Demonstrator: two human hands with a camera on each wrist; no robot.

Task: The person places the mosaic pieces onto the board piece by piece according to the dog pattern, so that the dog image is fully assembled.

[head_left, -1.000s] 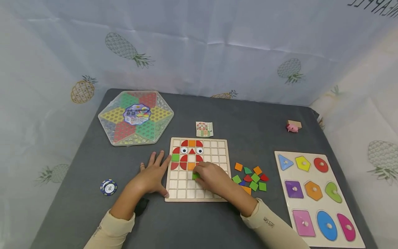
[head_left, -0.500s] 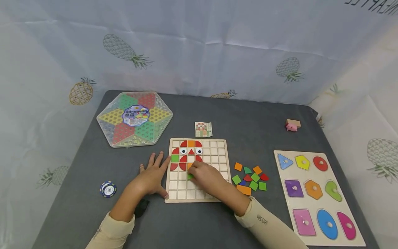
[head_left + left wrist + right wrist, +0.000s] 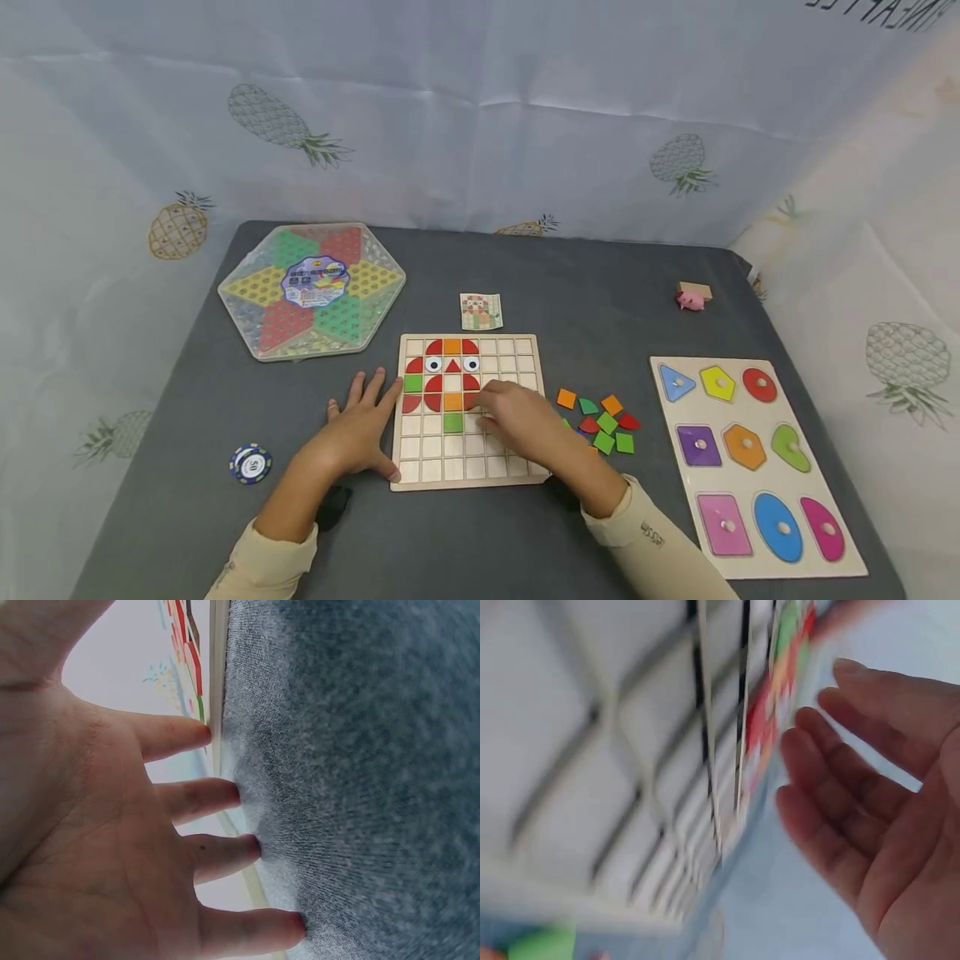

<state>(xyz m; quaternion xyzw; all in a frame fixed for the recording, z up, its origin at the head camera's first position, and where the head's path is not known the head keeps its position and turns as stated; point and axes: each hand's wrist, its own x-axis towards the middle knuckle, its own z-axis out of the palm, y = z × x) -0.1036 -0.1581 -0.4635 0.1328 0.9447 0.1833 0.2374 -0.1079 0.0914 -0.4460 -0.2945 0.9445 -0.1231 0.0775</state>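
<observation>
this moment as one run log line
left hand: spread at left edge of grid board | right hand: empty, above it | green tile: in cell below lower orange tile

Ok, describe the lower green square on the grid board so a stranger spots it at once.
On the dark table, find the pale wooden grid board. Go down to its lower orange square; the lower green square lies in the cell directly beneath. Unlike the upper green square in the leftmost column, this one is the lowest piece visible on the board.
</observation>
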